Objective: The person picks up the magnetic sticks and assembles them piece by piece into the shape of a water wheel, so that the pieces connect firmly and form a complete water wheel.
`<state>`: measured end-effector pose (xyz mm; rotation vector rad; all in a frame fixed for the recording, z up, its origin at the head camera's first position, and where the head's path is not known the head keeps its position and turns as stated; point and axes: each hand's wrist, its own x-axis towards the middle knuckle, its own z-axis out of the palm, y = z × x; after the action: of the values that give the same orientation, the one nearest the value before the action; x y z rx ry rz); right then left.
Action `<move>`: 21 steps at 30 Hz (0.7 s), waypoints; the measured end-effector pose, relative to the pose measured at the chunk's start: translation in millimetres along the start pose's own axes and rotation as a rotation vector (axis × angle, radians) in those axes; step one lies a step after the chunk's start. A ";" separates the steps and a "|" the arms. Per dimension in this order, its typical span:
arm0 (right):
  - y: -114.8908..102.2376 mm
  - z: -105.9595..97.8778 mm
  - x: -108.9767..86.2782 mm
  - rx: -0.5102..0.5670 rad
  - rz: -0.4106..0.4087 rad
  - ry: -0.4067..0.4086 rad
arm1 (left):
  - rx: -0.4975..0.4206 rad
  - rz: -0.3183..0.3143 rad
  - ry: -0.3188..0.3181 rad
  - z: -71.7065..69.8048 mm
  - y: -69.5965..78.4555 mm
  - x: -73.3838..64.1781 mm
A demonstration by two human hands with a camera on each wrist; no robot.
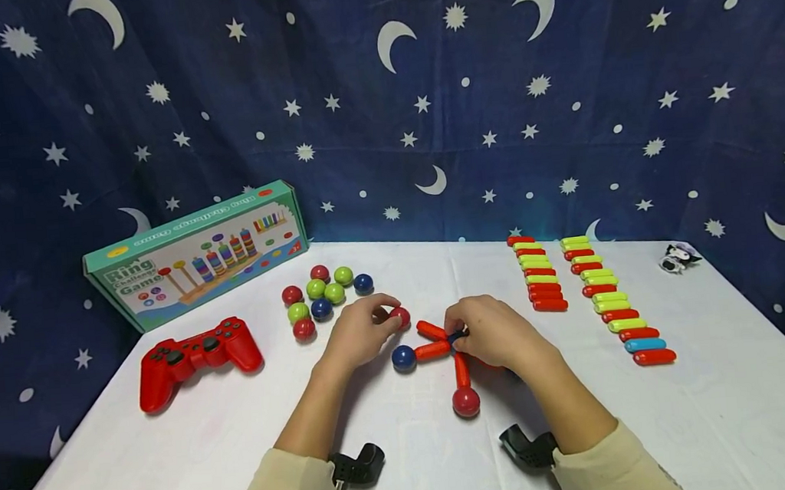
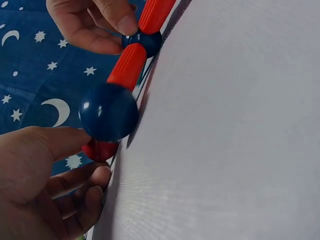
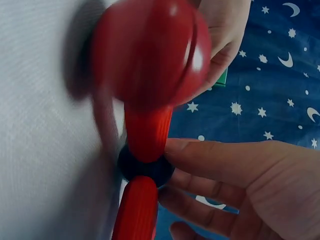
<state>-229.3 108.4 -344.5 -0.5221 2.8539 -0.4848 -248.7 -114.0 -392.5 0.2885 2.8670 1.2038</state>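
Note:
My left hand pinches a red ball between thumb and fingers, low over the table. My right hand grips the dark blue centre ball of a spoked figure made of red rods and balls. One red rod runs left to a blue ball. Another rod points toward me and ends in a larger-looking red ball. A third rod reaches up-left, its bare end close to the red ball in my left hand. The figure's right side is partly hidden behind my right hand.
Loose red, green and blue balls lie beyond my left hand. Two columns of red, yellow-green and blue rods lie at right, near a small figurine. A red game controller and a green game box are at left.

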 end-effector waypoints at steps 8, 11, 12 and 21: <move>5.6 0.1 2.7 0.060 -0.002 -0.022 | -0.020 0.014 -0.036 2.0 1.6 -0.3; 7.3 0.3 3.6 0.070 -0.008 -0.022 | -0.026 0.016 -0.044 0.9 2.3 -1.0; 7.9 0.4 4.0 0.075 -0.012 -0.020 | -0.025 0.018 -0.044 0.7 2.2 -1.1; 12.8 0.9 4.8 0.107 -0.044 -0.018 | -0.037 -0.001 -0.037 -1.8 2.6 -1.1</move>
<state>-237.4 117.7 -350.5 -0.5674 2.7856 -0.6329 -247.3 -113.7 -389.4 0.3041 2.8102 1.2367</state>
